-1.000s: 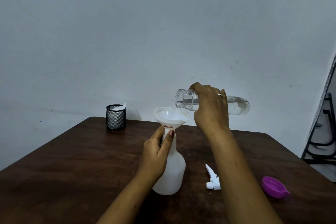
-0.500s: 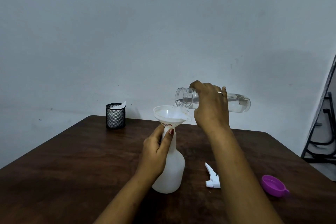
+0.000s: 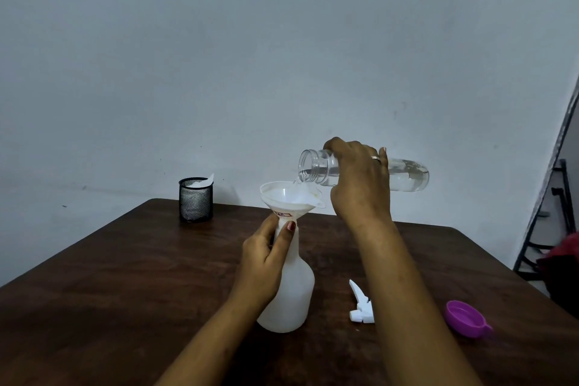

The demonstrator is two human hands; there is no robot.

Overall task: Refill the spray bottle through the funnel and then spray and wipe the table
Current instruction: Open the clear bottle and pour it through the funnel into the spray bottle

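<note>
Head view, 1 camera.

The spray bottle [image 3: 291, 298] stood upright on the table [image 3: 125, 291], near the front middle. The funnel [image 3: 288, 197] sat in its open neck. The left hand [image 3: 266, 263] was wrapped around that neck just under the funnel, thumb up against the stem, likely to steady both against tipping while liquid went in.

The right hand [image 3: 360, 182] was clamped over the middle of a clear bottle [image 3: 407, 177], held almost level with its open mouth over the funnel's right rim. The shallow tilt probably kept the flow slow; a thin trickle seemed to fall into the funnel.

The trigger head [image 3: 360, 307] lay on the table just right of the spray bottle, off so the neck was free. A purple cap [image 3: 466, 318] lay further right. A black mesh cup [image 3: 195, 200] with something white inside stood at the far edge.

Writing: 1 small red-edged sticker [image 3: 283, 214] on the funnel, too small to read. No brand legible.
</note>
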